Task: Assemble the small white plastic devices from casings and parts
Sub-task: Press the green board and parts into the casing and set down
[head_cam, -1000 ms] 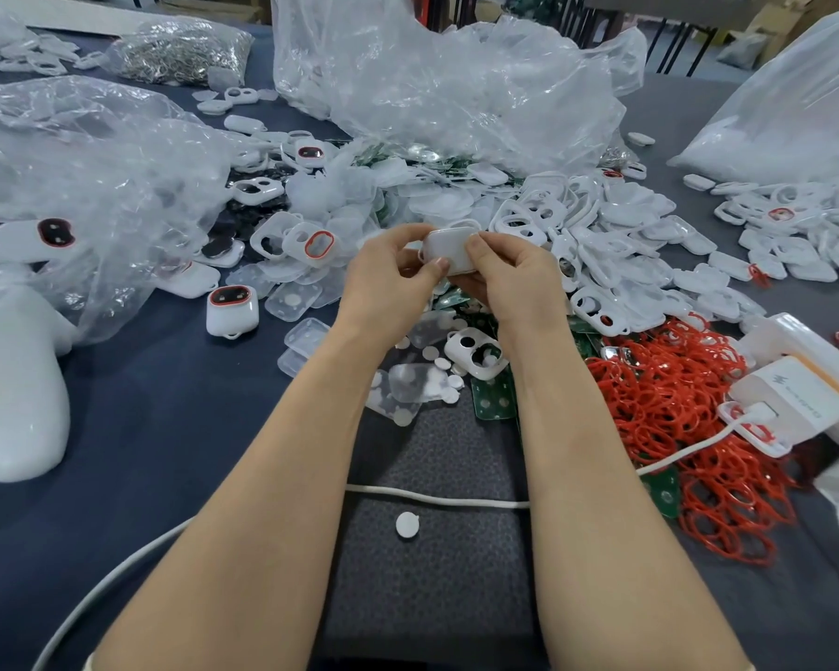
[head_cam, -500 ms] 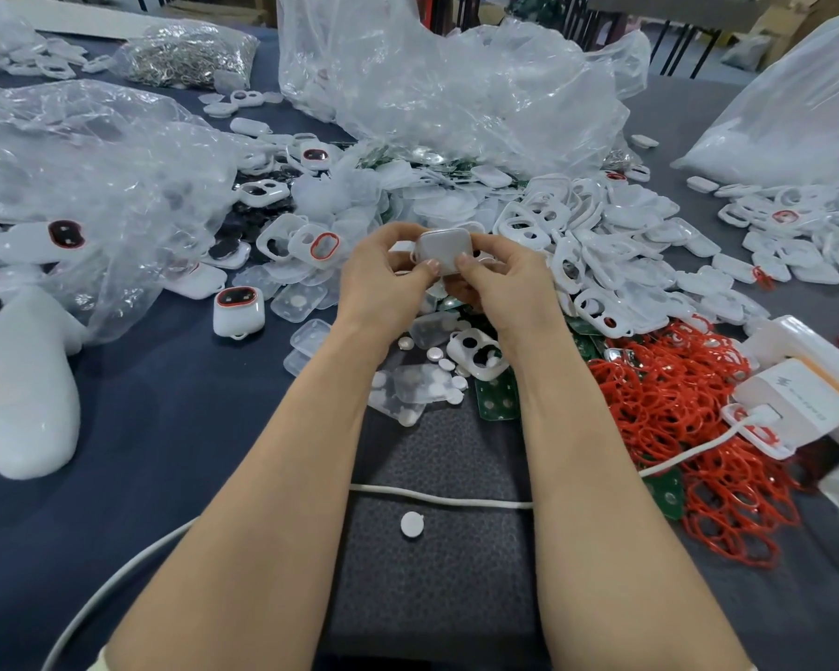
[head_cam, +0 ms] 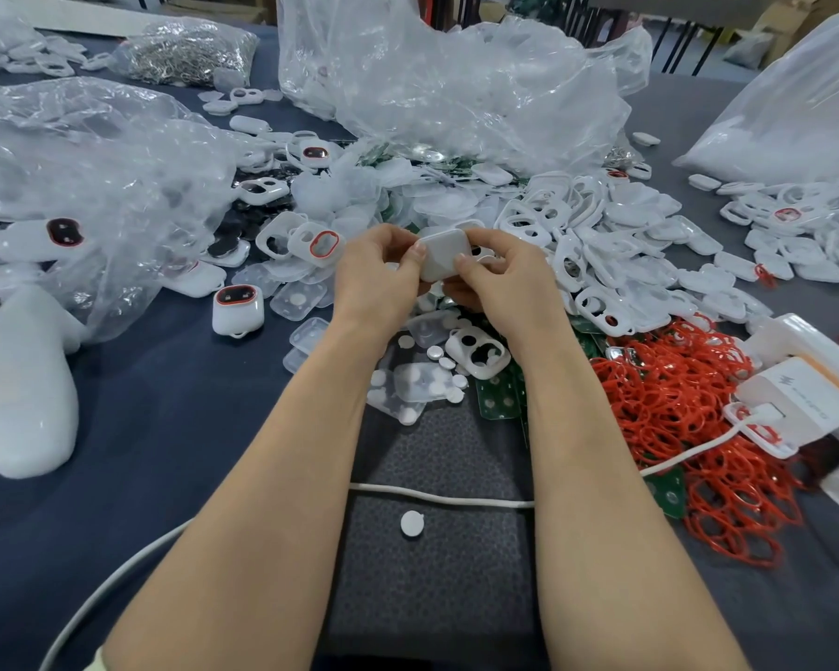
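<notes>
Two hands hold one white casing (head_cam: pixel 441 256) up over the table (head_cam: pixel 165 428), approx centre of view, above the parts heap. L hand (head_cam: pixel 376 276) pinches its left edge, thumb on the near face. R hand (head_cam: pixel 502 283) pinches the right side, thumb tip on the lower right corner, fingers (head_cam: pixel 485 237) curled over the top edge. Casing shows a plain rounded-square face toward the camera, slightly tilted; can't tell what's on the far side. Both forearms are bare, reaching in from the bottom.

Just below the hands lie a casing half w/ two holes (head_cam: pixel 478 353), small white discs (head_cam: pixel 436 352) scattered among clear trays (head_cam: pixel 311 331), and green boards (head_cam: pixel 497 397) beside them. One lone disc (head_cam: pixel 412 524) sits on a dark mat (head_cam: pixel 432 573) nearer the body, just beside a white cable (head_cam: pixel 437 497). Cable runs under both forearms to a white charger (head_cam: pixel 805 394) at the R edge. Charger touches a big tangle of red rings (head_cam: pixel 674 428). Behind the rings is a heap of white shells (head_cam: pixel 626 244).

L side: a closed unit w/ a red-ringed window (head_cam: pixel 237 309) stands alone on the table, near a crumpled clear bag (head_cam: pixel 107 176). Another clear bag (head_cam: pixel 456 89) lies behind the hands. Bag of metal bits (head_cam: pixel 190 50) sits at the far L back.
</notes>
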The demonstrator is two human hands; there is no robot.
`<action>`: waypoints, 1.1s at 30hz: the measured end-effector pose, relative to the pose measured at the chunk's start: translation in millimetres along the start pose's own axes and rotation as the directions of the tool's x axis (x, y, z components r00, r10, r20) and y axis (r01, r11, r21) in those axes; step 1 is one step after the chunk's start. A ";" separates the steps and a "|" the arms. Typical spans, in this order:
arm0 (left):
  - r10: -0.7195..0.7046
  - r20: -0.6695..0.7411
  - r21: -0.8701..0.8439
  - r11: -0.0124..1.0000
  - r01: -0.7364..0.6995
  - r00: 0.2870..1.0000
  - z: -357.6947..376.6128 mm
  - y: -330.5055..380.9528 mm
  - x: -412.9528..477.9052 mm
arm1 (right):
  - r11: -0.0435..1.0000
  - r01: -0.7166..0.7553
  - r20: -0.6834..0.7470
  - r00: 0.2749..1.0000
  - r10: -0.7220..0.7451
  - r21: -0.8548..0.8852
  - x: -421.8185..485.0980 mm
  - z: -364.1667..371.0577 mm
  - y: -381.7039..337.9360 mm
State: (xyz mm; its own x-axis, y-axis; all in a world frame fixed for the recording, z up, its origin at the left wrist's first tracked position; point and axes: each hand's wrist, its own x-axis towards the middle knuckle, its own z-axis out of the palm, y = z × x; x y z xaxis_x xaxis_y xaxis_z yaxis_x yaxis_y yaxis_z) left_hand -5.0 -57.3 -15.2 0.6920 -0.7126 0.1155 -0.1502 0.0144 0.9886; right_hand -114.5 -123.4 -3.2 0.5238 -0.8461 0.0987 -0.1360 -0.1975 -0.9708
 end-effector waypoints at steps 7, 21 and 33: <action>-0.032 0.022 -0.076 0.997 0.034 0.999 4.3 1.3 -2.9 | 0.996 -0.028 -0.060 0.998 0.033 0.087 1.4 3.2 1.0; 0.192 0.026 0.280 0.941 -0.192 0.981 2.5 2.6 -4.1 | 0.997 0.033 -0.037 0.999 -0.031 0.065 1.5 4.1 0.4; -0.155 -0.004 -0.274 0.950 0.148 0.988 2.7 2.1 -1.5 | 0.909 -0.065 -0.030 0.996 0.085 0.412 5.7 5.5 -0.7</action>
State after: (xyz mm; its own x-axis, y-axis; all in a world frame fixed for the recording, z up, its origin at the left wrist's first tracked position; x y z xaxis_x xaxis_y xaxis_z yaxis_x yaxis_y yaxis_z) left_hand -8.3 -58.1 -13.5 0.7097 -0.7035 -0.0383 0.1532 0.1010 0.9830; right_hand -106.8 -125.4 -3.2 0.4847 -0.8744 0.0227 0.1892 0.0795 -0.9787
